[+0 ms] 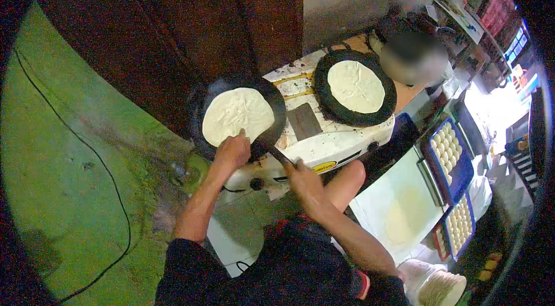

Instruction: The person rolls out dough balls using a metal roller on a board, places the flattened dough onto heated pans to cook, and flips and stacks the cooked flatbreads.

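Note:
My left hand (233, 151) has its index finger stretched out onto the lower edge of a pale flatbread (238, 114). That flatbread lies in a black pan (278, 110) on the left side of a white stove (300, 147). The other fingers of this hand are curled in. My right hand (302, 184) is wrapped round the pan's dark handle (276, 154). A second flatbread (356, 87) lies on another black pan (327, 106) on the stove's right side.
Blue trays of dough balls (446, 147), (460, 225) stand at the right, beside a white board (370, 202) with a thin dough round (406, 213). A white tub (419, 283) is at the lower right. A dark cable (110, 173) runs along the green surface at the left.

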A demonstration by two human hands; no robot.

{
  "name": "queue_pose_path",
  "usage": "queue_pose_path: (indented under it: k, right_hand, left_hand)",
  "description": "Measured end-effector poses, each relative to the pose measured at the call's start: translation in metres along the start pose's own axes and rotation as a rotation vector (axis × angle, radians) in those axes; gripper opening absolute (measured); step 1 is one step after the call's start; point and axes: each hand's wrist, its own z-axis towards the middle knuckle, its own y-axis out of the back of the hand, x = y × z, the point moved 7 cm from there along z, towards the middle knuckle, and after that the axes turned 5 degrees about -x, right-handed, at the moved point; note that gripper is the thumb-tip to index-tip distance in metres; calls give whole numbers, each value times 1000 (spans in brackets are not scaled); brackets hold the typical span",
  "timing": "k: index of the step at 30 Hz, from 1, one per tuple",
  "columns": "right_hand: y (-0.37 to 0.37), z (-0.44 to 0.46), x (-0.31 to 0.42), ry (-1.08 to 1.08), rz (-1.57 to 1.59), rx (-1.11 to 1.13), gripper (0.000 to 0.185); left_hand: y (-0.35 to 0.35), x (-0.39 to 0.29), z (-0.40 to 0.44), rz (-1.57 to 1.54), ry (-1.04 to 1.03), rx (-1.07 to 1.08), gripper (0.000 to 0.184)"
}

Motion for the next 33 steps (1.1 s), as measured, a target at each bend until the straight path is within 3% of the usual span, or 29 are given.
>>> queue_pose_path:
  k: [1, 4, 7, 8, 9, 10, 12, 14, 15, 16, 17, 18, 19, 22, 23, 25, 28, 33]
  right_hand:
    - [-25, 29, 3, -16, 24, 61, 52]
    - [-42, 74, 22, 146, 114, -239, 60]
    - [-19, 53, 7, 248, 300, -401, 65]
    - [-18, 32, -13, 16, 264, -175, 42]
    - [-3, 3, -30, 25, 287, -275, 40]
    - [7, -38, -53, 18, 297, -383, 38]
    - [58, -129, -91, -74, 295, -585, 35]
    - [114, -246, -110, -342, 264, -745, 32]
    - [126, -306, -114, -523, 253, -809, 31]
    - [129, -368, -112, -711, 249, -884, 29]
    - [132, -421, -116, -748, 110, -978, 29]
    - [120, -476, -116, -881, -32, -1024, 29]
    - [106, -525, -107, -1016, -172, -1053, 29]
    - [69, -631, -85, -1444, -205, -1224, 31]
    - [45, -669, -79, -1587, -205, -1250, 29]
    - [-16, -735, -74, -1709, -267, -1321, 27]
    - [-64, -769, -74, -1841, 139, -1425, 27]
    - [-133, -780, -94, -1686, 736, -1681, 28]
  left_hand:
    - [9, -3, -4, -31, -16, -58, 40]
    - [63, -16, -20, -152, 48, -258, 43]
    - [102, -31, -40, -349, 54, -407, 39]
    - [100, -35, -43, -463, 28, -449, 38]
    - [94, -47, -43, -586, -5, -469, 37]
    - [81, -66, -42, -698, 31, -433, 35]
    - [44, -123, -33, -681, -104, -267, 34]
    - [-5, -200, -36, -564, -333, -73, 33]
    - [-39, -222, -41, -719, -383, 46, 32]
    - [-76, -255, -52, -731, -495, 182, 32]
    - [-105, -292, -59, -738, -588, 298, 32]
    - [-134, -323, -70, -718, -583, 416, 31]
    - [-150, -361, -96, -763, -740, 470, 32]
    - [-174, -452, -174, -595, -979, 660, 33]
    - [-171, -475, -212, -468, -1098, 636, 32]
    - [-230, -497, -254, -546, -1140, 811, 31]
    - [-266, -514, -296, -449, -1275, 871, 29]
    - [-278, -505, -294, -319, -1338, 876, 29]
